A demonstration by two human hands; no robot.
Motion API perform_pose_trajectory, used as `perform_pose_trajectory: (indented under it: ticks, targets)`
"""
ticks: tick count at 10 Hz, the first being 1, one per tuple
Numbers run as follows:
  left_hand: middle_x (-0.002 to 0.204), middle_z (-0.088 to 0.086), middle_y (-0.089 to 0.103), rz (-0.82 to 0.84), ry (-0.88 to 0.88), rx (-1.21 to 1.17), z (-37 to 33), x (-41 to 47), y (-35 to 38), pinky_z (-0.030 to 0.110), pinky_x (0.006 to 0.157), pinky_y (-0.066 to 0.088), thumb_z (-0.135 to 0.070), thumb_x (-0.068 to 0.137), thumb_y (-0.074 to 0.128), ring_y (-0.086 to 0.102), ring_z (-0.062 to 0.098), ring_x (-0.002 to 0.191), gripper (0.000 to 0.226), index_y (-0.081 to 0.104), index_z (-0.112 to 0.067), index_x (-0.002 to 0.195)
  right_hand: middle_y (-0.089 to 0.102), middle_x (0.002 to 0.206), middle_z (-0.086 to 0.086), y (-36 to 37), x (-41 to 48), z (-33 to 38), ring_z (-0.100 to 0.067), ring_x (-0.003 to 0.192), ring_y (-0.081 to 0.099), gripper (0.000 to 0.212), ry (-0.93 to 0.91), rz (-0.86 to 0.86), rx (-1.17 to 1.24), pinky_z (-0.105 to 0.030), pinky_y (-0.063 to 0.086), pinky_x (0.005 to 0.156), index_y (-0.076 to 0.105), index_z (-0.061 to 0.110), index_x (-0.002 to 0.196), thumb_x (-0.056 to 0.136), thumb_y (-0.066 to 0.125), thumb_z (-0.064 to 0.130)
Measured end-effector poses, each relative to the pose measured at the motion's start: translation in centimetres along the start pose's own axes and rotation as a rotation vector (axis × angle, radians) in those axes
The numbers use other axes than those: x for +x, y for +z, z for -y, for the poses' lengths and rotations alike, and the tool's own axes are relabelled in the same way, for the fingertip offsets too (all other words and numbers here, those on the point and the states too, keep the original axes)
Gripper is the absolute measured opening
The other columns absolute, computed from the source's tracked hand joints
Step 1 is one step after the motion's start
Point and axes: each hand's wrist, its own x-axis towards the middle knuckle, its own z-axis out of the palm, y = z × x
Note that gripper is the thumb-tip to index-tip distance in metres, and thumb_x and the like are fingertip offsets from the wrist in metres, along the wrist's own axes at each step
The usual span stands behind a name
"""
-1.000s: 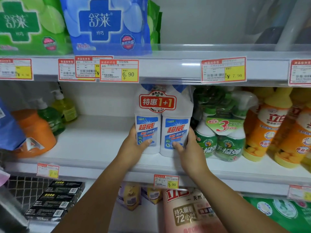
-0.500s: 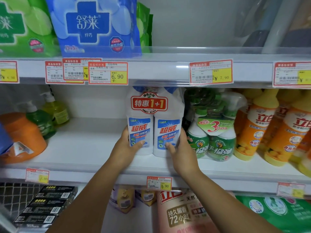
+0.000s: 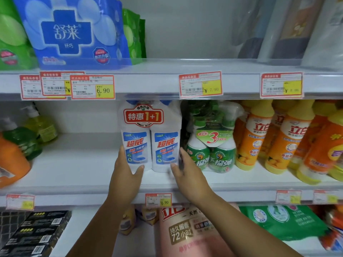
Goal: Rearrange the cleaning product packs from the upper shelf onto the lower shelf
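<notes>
A shrink-wrapped twin pack of white cleaner bottles [image 3: 150,138] with blue labels and a red "1+1" tag stands upright on the middle shelf [image 3: 78,169]. My left hand [image 3: 126,175] holds its lower left side, thumb across the base of the left bottle. My right hand [image 3: 187,175] is blurred at the pack's lower right edge, fingers straight along the side, thumb just off the front. A blue pack [image 3: 72,34] and green packs [image 3: 11,34] sit on the upper shelf.
A green spray-bottle pack [image 3: 211,151] stands right beside the twin pack, then orange bottles [image 3: 250,138]. Pump bottles [image 3: 40,127] and an orange jug [image 3: 11,160] sit far left. Below are a pink pouch [image 3: 189,232], a green pouch [image 3: 282,221] and black boxes [image 3: 37,232].
Both hands have slid down the twin pack toward its base. My right thumb has come off the label. The pack stays standing on the shelf.
</notes>
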Motion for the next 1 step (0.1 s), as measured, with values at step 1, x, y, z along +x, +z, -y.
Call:
perform_pose_trajectory:
  ticks: [1]
  targets:
    - [0.145,0.0,0.038,0.002,0.009,0.063,-0.63,-1.79,0.1,0.037,0.098,0.041,-0.021,0.088,0.061,0.043,0.019,0.127,0.07,0.021,-0.023,0.146,0.047,0.144,0.009,-1.75,-1.48,-0.24,-0.012,0.13,0.046,0.052,0.019,0.016,-0.082,-0.03,0.037,0.107,0.032,0.029,0.146,0.096,0.047,0.035]
